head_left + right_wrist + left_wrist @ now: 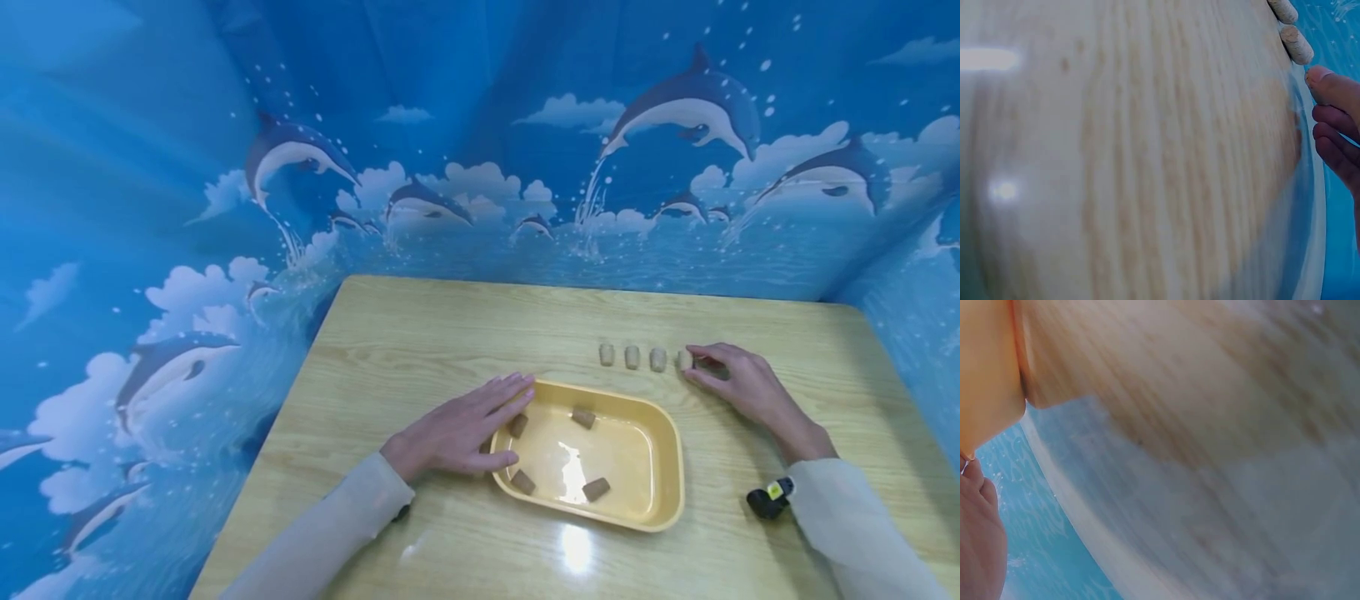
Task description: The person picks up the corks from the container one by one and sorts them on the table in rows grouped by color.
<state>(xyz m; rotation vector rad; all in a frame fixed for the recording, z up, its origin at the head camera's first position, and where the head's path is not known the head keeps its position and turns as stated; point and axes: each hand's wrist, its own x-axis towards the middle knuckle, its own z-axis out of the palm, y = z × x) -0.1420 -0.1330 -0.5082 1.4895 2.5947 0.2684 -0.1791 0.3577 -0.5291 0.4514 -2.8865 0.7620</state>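
Observation:
Toward the back right of the table, my right hand [753,392] pinches a small pale cork [685,360] between thumb and fingers. This cork stands at the right end of a row, beside three others, the nearest being a cork [657,359] just to its left. In the right wrist view the fingertips mostly cover the pinched cork [1310,81]. My left hand [465,429] rests on the left rim of a yellow tray [667,467], fingers extended. Several browner corks, one a cork [583,417] near the back wall, lie on their sides in the tray.
The wood-grain table [420,333] ends at a blue dolphin-print backdrop [480,200] behind and at the sides. A black device [768,500] is worn at the right wrist. Bright glare shows on the tabletop in front of the tray.

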